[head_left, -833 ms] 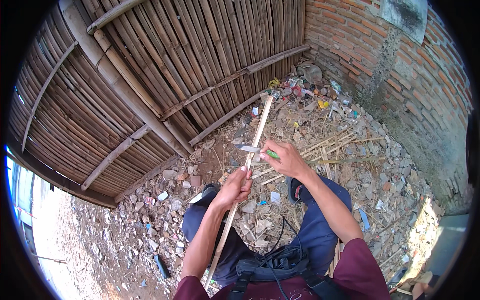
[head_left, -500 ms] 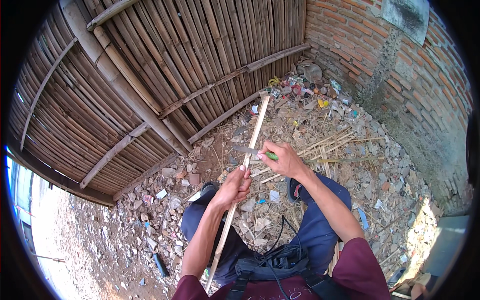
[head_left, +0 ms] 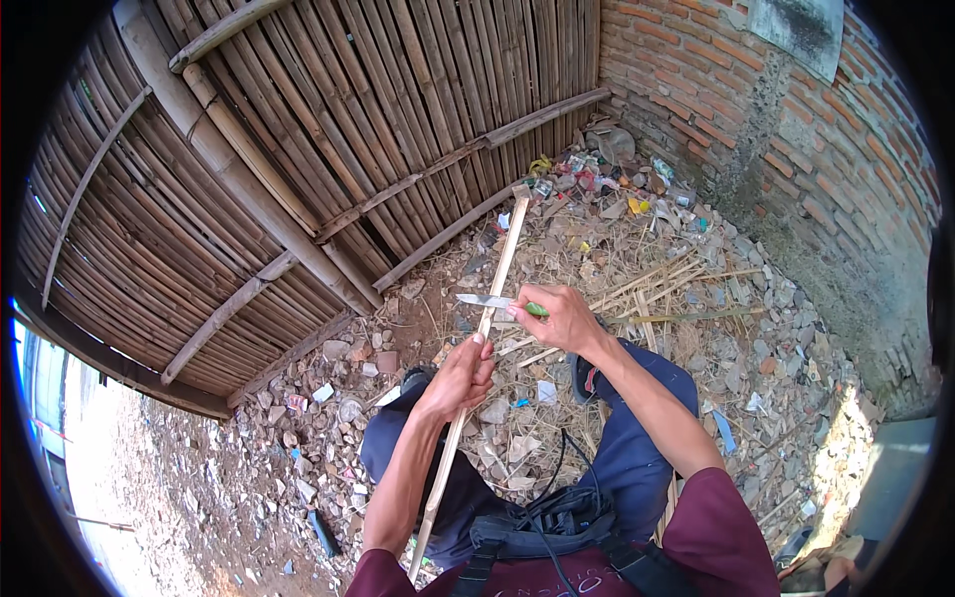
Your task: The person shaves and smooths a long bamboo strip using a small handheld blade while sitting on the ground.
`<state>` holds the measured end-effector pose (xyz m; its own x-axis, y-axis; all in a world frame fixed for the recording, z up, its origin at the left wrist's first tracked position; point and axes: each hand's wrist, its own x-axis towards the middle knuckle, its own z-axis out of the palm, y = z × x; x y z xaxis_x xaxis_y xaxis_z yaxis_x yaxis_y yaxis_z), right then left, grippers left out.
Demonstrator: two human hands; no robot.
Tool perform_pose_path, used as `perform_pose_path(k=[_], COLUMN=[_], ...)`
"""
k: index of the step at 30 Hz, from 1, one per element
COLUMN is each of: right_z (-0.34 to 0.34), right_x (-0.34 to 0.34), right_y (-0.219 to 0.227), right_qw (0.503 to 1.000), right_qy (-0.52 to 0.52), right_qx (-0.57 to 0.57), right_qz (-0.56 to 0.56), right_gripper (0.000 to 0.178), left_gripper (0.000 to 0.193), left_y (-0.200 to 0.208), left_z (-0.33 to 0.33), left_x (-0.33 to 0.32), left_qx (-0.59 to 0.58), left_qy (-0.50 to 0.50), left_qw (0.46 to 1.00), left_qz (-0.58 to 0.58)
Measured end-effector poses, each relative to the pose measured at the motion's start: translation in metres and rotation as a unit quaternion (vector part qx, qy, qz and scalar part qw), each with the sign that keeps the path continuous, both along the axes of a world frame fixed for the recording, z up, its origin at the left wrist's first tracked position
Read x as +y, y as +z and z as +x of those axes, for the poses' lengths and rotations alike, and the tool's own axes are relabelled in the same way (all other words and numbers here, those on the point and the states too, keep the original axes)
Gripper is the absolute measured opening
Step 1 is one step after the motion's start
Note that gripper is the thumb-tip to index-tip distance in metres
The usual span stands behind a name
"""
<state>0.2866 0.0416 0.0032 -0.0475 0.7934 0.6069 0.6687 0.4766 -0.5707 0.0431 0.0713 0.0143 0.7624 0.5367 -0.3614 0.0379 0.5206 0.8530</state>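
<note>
1. Head view: left hand (head_left: 456,383) is closing around a long pale wooden strip (head_left: 507,256), thumb lying along its upper face, fingers curling around it.
2. Strip is running on a slant: far end is pointing toward the wall corner, near end is passing between the knees down to the lower edge.
3. Right hand (head_left: 559,320) is gripping a knife (head_left: 483,300) by its green handle (head_left: 537,309), fingers wrapping tightly, thumb pressing near the blade base.
4. Blade is crossing over the strip just beyond the left thumb, tip pointing left; whether the edge is biting in, cannot tell.
5. More pale strips (head_left: 662,282) are lying loosely on the rubble (head_left: 776,383), right of the right hand.
6. Person is wearing dark blue trousers (head_left: 652,428) and a maroon shirt (head_left: 716,527); black pouch (head_left: 542,527) with a black cable (head_left: 594,468) is sitting at the waist.
7. Slatted wall (head_left: 418,99) is standing on the left, brick wall (head_left: 696,60) on the right; colourful litter (head_left: 587,181) is gathering where they are meeting.
</note>
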Motion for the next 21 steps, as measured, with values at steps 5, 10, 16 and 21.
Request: perform_pose_path(k=[5,10,16,21], right_z=[0.028,0.098,0.062,0.013], right_x=[0.014,0.018,-0.002,-0.011], right_y=[0.0,0.017,0.015,0.008], right_qw=[0.992,0.965,0.993,0.999], right_qy=[-0.1,-0.259,-0.116,-0.018], right_qx=[0.02,0.023,0.025,0.008], right_qz=[-0.079,-0.024,-0.001,-0.028], right_gripper=[0.02,0.02,0.02,0.018], left_gripper=[0.037,0.039,0.039,0.038], left_y=[0.005,-0.01,-0.001,-0.004], left_z=[-0.005,-0.037,-0.03,-0.022], left_x=[-0.012,-0.028,-0.021,-0.022], left_qx=[0.015,0.005,0.023,0.024], left_qy=[-0.012,-0.05,-0.015,-0.013], left_qw=[1.0,0.999,0.999,0.999], left_qz=[-0.003,-0.019,-0.024,0.041])
